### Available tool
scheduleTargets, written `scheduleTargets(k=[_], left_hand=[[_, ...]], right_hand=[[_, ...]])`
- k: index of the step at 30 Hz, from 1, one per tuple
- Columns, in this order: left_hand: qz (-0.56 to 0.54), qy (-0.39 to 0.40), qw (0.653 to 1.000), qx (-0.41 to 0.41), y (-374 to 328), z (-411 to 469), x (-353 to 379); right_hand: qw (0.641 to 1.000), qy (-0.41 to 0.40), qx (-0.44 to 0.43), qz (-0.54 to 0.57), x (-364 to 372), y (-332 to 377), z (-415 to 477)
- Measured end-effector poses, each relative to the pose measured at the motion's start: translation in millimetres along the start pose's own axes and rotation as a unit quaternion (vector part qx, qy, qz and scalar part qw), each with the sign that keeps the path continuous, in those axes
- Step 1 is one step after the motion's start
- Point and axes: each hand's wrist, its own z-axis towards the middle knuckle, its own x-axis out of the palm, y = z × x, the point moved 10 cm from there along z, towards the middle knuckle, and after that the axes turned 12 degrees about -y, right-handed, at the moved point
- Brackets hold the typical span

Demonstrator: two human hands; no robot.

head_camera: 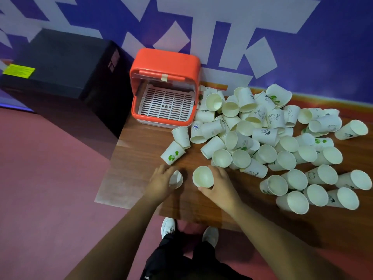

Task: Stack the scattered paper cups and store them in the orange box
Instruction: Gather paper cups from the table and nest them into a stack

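Note:
Several white paper cups [262, 130] lie scattered in a heap across the wooden table [141, 138], most on their sides. The orange box [164, 63] stands at the table's back left, its front open over a white slotted tray [166, 106] with nothing on it. My left hand [159, 181] grips a paper cup [176, 178] near the table's front edge. My right hand [219, 185] holds another cup [202, 176] beside it, mouth toward me. One cup with green prints [172, 153] lies just beyond my left hand.
A black case [60, 63] with a yellow label sits left of the orange box, against the blue and white wall. The table's left edge drops to a reddish floor [50, 178]. My white shoes [168, 227] show below the front edge.

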Motion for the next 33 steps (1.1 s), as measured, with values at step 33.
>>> scheduleTargets(k=[33], left_hand=[[-0.114, 0.004, 0.958, -0.263, 31, 101, -43]], right_hand=[[0.965, -0.066, 0.148, 0.208, -49, 8, -3]])
